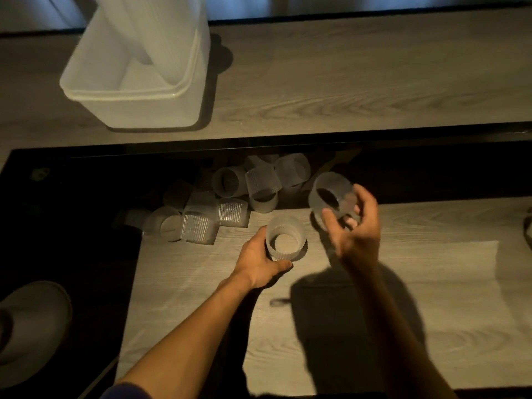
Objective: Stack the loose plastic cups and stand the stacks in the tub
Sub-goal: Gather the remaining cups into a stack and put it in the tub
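My left hand grips an upright ribbed clear plastic cup that stands on the near wooden surface. My right hand holds a second clear cup in the air, tilted with its mouth facing left, just right of and above the first. A pile of several loose clear cups lies on its sides behind my left hand, partly in shadow. The white plastic tub sits at the far left on the upper shelf, with tall stacks of cups leaning inside it.
A dark gap runs between the near wooden surface and the upper wooden shelf. A pale rounded object sits low at the left edge. A dark item shows at the right edge.
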{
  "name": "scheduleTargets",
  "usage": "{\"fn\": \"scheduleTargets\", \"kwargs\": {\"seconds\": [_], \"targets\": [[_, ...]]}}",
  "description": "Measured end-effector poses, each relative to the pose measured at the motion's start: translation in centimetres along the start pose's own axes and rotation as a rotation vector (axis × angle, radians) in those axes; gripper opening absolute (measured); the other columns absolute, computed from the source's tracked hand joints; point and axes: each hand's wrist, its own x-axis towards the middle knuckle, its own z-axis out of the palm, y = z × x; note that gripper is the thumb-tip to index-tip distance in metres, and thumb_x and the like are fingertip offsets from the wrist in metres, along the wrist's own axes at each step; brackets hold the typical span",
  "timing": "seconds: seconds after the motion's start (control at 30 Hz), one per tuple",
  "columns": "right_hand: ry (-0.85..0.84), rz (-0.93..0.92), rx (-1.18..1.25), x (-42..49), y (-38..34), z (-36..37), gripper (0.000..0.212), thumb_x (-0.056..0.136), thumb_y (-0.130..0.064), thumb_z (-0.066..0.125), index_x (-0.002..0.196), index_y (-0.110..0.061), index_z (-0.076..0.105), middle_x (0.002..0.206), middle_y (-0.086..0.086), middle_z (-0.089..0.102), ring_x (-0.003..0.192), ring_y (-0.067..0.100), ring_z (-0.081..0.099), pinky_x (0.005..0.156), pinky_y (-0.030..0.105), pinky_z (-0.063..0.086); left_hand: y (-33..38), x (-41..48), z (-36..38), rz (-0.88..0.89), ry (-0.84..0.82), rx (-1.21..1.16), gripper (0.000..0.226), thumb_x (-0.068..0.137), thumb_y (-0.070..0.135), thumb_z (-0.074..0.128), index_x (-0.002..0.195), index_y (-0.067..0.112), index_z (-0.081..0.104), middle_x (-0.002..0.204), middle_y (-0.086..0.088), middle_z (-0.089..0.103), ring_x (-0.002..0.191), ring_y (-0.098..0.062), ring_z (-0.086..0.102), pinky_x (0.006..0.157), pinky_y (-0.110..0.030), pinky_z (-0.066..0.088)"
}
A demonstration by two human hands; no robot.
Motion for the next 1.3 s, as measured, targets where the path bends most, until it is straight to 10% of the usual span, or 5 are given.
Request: {"fn": "scheduleTargets", "kwargs": {"seconds": [0.73, 0.93, 1.03, 1.17, 1.3], "targets": [[-0.495, -0.216, -0.177, -7.6, -3.5, 4.2, 0.071, 0.080, -0.021, 0.083, 0.143, -0.021, 0.050, 0.125, -0.028, 0.049, 0.118, -0.013, 0.048, 0.094, 0.008, 0.043, -3.0, -5.0, -3.6, -0.050, 0.012, -0.057, 0.070, 0.064, 0.031, 0.090, 0.123, 0.030, 0.052, 0.105, 0.015, 0.062, 0.096, -0.001, 0.059, 0.073, -0.014, 0.044], [-0.749, -0.142, -0.392, -8.3, -2.6, 6.2, 0.096, 0.077, -0.047, 0.079, 0.156, -0.035, 0.026, 0.158, -0.009, 0.020, 0.138, 0.004, 0.022, 0.117, 0.036, 0.031, -4.9, -5.9, -5.7, -0.034, 0.080, -0.063, 0.080, 0.058, 0.038, 0.090, 0.128, 0.031, 0.052, 0.115, 0.015, 0.064, 0.107, -0.002, 0.059, 0.091, -0.024, 0.050], [-0.896, -0.068, -0.391, -8.1, -2.9, 6.7, 0.101, 0.081, -0.029, 0.078, 0.159, -0.042, 0.014, 0.157, -0.017, 0.013, 0.140, 0.004, 0.020, 0.112, 0.013, 0.024, -6.0, -6.4, -6.9, -0.055, 0.132, -0.057, 0.076, 0.060, 0.024, 0.091, 0.125, 0.031, 0.053, 0.113, 0.015, 0.064, 0.108, -0.005, 0.060, 0.093, -0.024, 0.048], [-0.690, 0.186, -0.212, -7.1, -4.2, 9.0, 0.073, 0.090, 0.006, 0.059, 0.153, -0.026, 0.039, 0.149, -0.010, 0.041, 0.136, 0.008, 0.041, 0.097, 0.010, 0.039, -7.2, -6.7, -8.6, -0.073, 0.165, -0.050, 0.077, 0.061, 0.022, 0.091, 0.128, 0.029, 0.053, 0.116, 0.013, 0.063, 0.111, -0.007, 0.058, 0.095, -0.025, 0.046], [-0.387, 0.570, 0.067, -5.2, -4.8, 13.2, 0.028, 0.094, -0.021, 0.068, 0.121, -0.019, 0.062, 0.119, 0.013, 0.067, 0.102, 0.018, 0.064, 0.094, 0.040, 0.055, -8.0, -7.1, -9.8, -0.088, 0.181, -0.045, 0.075, 0.064, 0.021, 0.091, 0.127, 0.027, 0.052, 0.113, 0.015, 0.061, 0.108, -0.006, 0.055, 0.082, -0.010, 0.037]]}}
